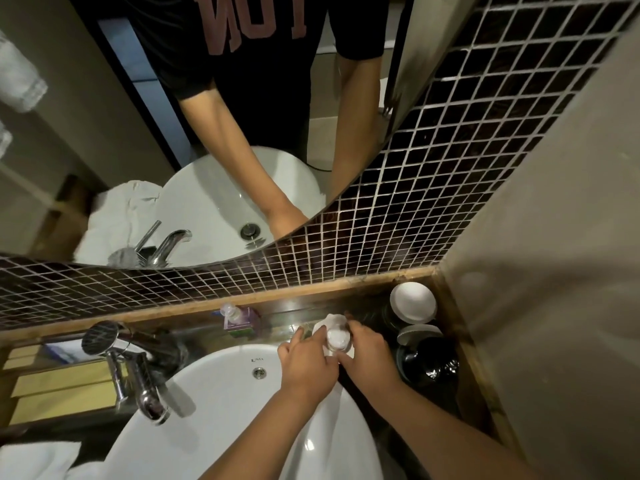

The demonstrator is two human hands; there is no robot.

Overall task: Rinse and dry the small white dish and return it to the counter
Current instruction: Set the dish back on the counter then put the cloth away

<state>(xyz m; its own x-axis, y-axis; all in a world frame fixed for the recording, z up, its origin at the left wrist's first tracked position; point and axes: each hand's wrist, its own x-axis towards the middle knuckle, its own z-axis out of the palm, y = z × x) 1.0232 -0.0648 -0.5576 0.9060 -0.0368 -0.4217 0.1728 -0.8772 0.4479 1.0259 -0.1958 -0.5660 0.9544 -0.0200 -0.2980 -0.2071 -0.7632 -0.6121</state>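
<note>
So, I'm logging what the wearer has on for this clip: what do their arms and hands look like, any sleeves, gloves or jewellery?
Both forearms are bare up to the frame's edge. The left hand and right hand wear no gloves, and no rings, watch or bracelets show on the fingers or wrists. The mirror shows a black short-sleeved T-shirt with pinkish lettering, sleeves ending above the elbows.

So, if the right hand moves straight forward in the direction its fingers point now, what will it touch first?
The right hand points up-left at the small white dish, which its fingers already seem to touch. Beyond it comes the dark counter, then the tiled wall. Depth is hard to judge in this view.
</note>
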